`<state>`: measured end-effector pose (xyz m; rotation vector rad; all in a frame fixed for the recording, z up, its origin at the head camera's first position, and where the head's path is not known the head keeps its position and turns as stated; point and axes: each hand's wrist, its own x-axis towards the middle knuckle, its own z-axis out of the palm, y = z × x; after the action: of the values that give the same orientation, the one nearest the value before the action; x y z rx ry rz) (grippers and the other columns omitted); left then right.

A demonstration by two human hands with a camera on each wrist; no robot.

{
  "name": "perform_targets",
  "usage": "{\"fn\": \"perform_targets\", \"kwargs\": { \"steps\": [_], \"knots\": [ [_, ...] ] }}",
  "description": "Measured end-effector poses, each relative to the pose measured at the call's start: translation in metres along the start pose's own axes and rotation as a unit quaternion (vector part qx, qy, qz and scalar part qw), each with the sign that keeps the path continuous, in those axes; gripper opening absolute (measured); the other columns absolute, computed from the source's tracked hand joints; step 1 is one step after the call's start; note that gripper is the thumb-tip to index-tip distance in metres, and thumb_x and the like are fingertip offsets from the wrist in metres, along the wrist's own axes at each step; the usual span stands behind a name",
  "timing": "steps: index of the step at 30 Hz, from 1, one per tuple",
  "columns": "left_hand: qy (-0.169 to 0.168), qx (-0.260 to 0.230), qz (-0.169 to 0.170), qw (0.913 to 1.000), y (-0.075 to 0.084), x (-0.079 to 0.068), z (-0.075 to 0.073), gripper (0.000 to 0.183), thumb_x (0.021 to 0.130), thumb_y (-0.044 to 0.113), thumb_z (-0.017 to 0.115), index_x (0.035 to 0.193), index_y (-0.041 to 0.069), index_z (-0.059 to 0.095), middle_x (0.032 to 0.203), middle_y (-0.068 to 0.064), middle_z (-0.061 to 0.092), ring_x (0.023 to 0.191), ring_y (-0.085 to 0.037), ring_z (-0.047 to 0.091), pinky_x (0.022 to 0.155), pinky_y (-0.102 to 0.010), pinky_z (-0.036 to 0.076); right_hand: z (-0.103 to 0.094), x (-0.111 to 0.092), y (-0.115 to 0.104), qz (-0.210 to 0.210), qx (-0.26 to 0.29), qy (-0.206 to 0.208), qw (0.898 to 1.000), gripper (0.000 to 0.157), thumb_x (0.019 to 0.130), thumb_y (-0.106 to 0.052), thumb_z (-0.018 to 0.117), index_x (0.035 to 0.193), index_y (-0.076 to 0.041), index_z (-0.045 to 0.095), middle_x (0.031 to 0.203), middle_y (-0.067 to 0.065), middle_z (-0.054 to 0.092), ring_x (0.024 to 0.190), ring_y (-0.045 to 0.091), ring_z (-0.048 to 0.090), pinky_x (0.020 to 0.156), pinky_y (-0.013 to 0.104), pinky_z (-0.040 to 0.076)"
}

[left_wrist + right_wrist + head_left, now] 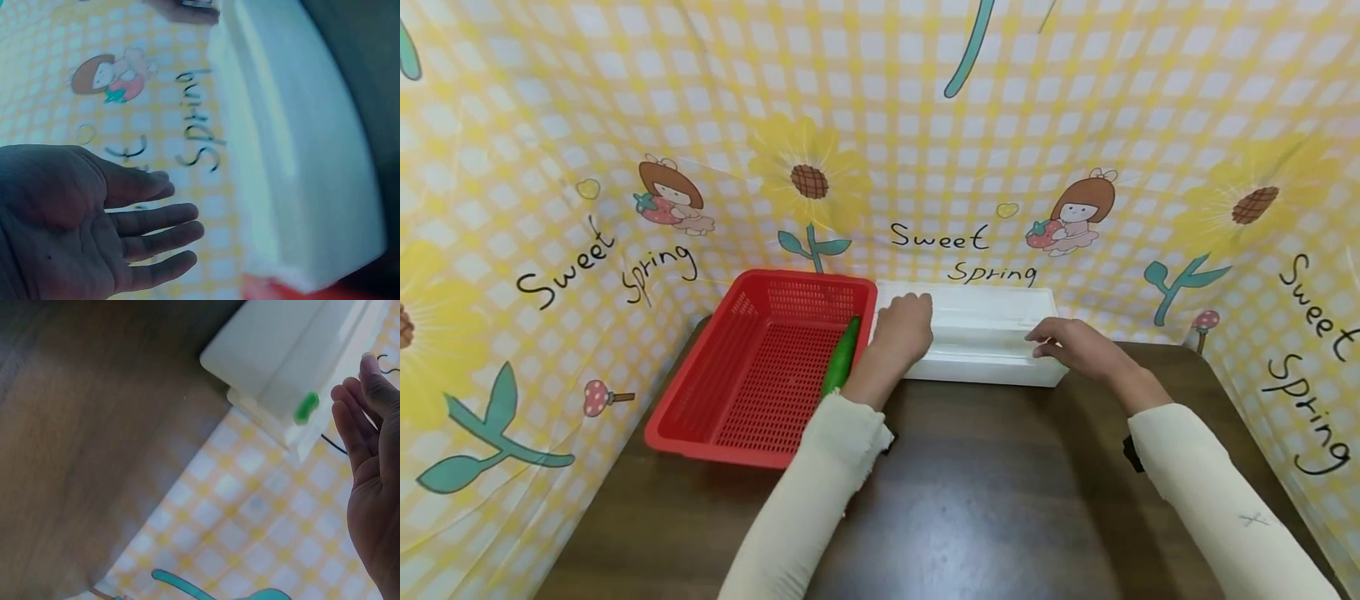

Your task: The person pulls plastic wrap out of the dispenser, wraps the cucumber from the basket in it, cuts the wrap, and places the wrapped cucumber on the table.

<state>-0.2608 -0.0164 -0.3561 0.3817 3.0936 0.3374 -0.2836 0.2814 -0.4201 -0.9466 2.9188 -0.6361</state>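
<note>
A long white box (pixel 985 369) stands against the cloth at the back of the table. Over its left end is my left hand (pixel 904 329); the left wrist view shows the palm, with fingers (pixel 156 244) loosely extended and nothing in them. My right hand (pixel 1078 348) is at the box's right end, fingertips close to the rim. In the right wrist view its fingers (pixel 356 428) are slightly bent and hold nothing. A small green patch (pixel 306 408) shows inside the box there. One long green cucumber (pixel 842 357) lies along the right side of a red basket (pixel 722 454).
The perforated red basket sits left of the white box, close against its end. Dark brown wooden table (pixel 985 483) spreads in front of both. A yellow checked cloth (pixel 925 167) with printed flowers and lettering walls the back and sides.
</note>
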Motion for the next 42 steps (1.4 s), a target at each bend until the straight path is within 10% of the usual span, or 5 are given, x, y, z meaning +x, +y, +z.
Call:
{"fn": "perform_targets", "kwargs": {
  "steps": [12,24,34,42],
  "knots": [
    [0.087,-0.050,0.021,0.9948,-0.019,-0.001,0.081,0.027,0.094,0.021,0.060,0.119,0.018,0.067,0.107,-0.002,0.067,0.100,-0.023,0.060,0.088,-0.041,0.048,0.019,-0.009,0.011,-0.030,0.009,0.012,0.999,0.018,0.091,-0.005,0.061,0.107,-0.007,0.071,0.105,0.004,0.070,0.097,0.022,0.066,0.083,0.041,0.053],
    [0.147,-0.034,-0.022,0.9882,-0.013,0.007,0.104,0.013,0.089,0.015,0.064,0.095,0.019,0.075,0.091,-0.005,0.066,0.089,-0.026,0.059,0.081,-0.042,0.044,0.023,-0.011,0.025,-0.025,0.032,0.057,0.998,0.020,0.088,0.001,0.064,0.100,-0.011,0.074,0.099,0.002,0.073,0.092,0.019,0.069,0.076,0.033,0.055],
    [0.148,-0.133,-0.124,0.9720,-0.015,0.015,0.105,0.010,0.086,0.015,0.069,0.086,0.022,0.076,0.089,-0.002,0.065,0.085,-0.026,0.056,0.082,-0.048,0.044,0.027,-0.008,0.027,-0.013,0.069,0.070,0.995,0.022,0.087,0.003,0.063,0.097,-0.013,0.075,0.097,0.001,0.073,0.091,0.019,0.069,0.074,0.028,0.055],
    [0.160,-0.131,-0.089,0.9744,-0.019,0.022,0.107,0.011,0.084,0.007,0.068,0.083,0.014,0.077,0.087,-0.007,0.064,0.090,-0.027,0.056,0.088,-0.041,0.042,0.029,-0.001,0.021,-0.011,0.078,0.066,0.995,0.021,0.088,0.004,0.062,0.098,-0.010,0.074,0.098,0.002,0.073,0.092,0.019,0.068,0.075,0.028,0.055]
  ]
}}
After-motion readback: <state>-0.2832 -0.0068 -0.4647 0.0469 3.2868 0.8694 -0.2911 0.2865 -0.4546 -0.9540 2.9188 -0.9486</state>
